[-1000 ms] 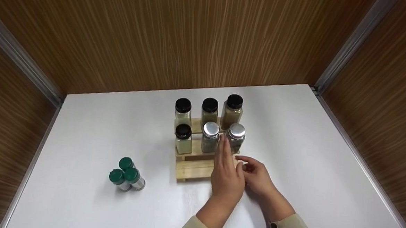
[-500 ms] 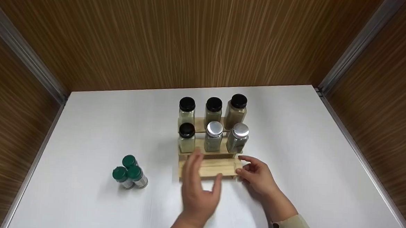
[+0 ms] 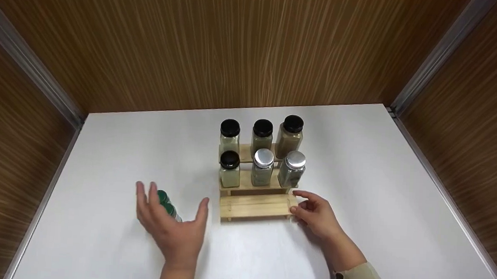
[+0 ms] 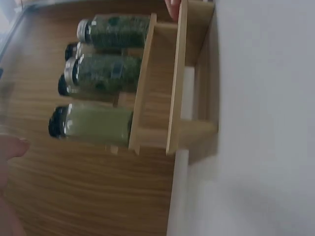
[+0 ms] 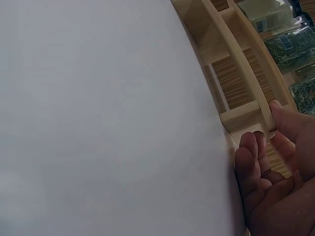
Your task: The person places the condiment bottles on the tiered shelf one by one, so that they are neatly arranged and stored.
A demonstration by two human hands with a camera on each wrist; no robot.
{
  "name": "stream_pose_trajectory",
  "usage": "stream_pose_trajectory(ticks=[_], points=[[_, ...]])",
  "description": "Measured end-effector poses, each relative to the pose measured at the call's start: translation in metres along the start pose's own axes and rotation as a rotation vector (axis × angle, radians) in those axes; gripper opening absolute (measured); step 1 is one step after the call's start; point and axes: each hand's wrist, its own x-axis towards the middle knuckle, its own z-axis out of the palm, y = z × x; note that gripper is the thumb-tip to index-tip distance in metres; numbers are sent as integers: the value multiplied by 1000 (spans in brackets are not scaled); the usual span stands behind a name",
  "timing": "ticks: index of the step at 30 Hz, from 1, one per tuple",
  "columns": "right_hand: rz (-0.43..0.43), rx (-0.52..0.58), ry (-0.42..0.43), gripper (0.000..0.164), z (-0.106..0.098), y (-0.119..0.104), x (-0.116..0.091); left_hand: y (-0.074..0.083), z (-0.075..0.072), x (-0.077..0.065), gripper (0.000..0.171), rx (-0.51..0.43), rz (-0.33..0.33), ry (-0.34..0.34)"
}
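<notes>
A three-tier wooden spice rack (image 3: 260,206) stands mid-table with its lowest tier bare. My right hand (image 3: 318,219) pinches the right end of that tier between thumb and curled fingers, also seen in the right wrist view, where the hand (image 5: 280,182) grips the wooden edge. To the left, my left hand (image 3: 174,233) hovers with fingers and thumb spread, holding nothing. Just beyond it, partly hidden by its fingers, stand small shaker bottles with green caps (image 3: 169,208). On the middle tier are a black-capped jar (image 3: 229,172) and two silver-capped jars (image 3: 262,170).
The top tier bears three black-capped jars, including one with brown contents (image 3: 289,139). Wood-grain panels (image 3: 236,49) enclose the white table (image 3: 378,184) at the back and both sides.
My left hand has swung from the right end of the rack leftward to the green-capped bottles, its fingers spreading. My right hand stays on the rack's right end.
</notes>
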Motion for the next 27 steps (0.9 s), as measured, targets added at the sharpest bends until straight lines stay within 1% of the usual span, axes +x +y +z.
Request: stream_pose_trajectory(ticks=[4, 8, 11, 16, 18, 21, 24, 27], points=[[6, 4, -1, 49, -1, -2, 0, -12, -9, 6, 113, 95, -92, -25], [13, -4, 7, 49, -1, -2, 0, -23, -13, 8, 116, 120, -164, -42], [12, -3, 9, 48, 0, -2, 0, -32, -15, 7, 116, 111, -236, -60], [1, 1, -3, 48, 0, -2, 0, -47, -22, 7, 112, 59, -435, -107], [-4, 4, -5, 48, 0, -2, 0, -52, -26, 7, 106, 37, -496, -131], [-6, 3, 0, 48, -1, -2, -1, -61, -31, 6, 92, 12, -520, -175], [-1, 6, 0, 48, -1, -2, -1, -68, -34, 4, 76, -8, -523, -224], [4, 7, -3, 49, 0, -2, 0, -72, -36, 1, 67, -22, -539, -263]])
